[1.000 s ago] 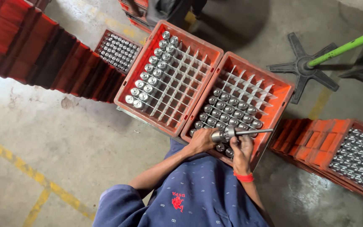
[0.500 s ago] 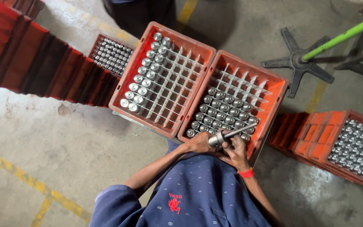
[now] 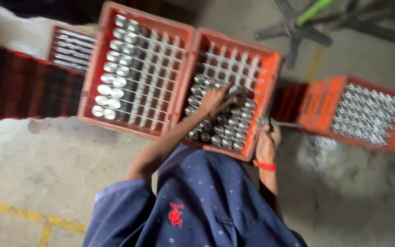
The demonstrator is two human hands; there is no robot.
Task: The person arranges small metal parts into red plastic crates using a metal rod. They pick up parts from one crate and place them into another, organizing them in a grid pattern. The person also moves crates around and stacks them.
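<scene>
My left hand [image 3: 213, 100] reaches into the right-hand orange crate [image 3: 274, 64] and rests on the shiny metal cylinders [image 3: 225, 126] that stand in its near rows. Motion blur hides whether its fingers grip one. My right hand [image 3: 267, 142], with a red band at the wrist, is just outside the crate's near right corner. It is closed on a metal part with a thin shaft [image 3: 277, 122] that points right. The crate's far rows show bare white dividers.
A second orange crate [image 3: 98, 68] on the left holds cylinders in its left columns only. A third crate [image 3: 318, 103], full of cylinders, stands to the right. Stacked red crates [image 3: 19, 87] line the left side. A black star-shaped base [image 3: 293, 29] with a green pole is at the back. The floor is concrete with a yellow line [image 3: 28, 218].
Both hands held the shafted part over the crate's near edge. Now my left hand has let go and reached into the crate, and my right hand has carried the part right, past the crate.
</scene>
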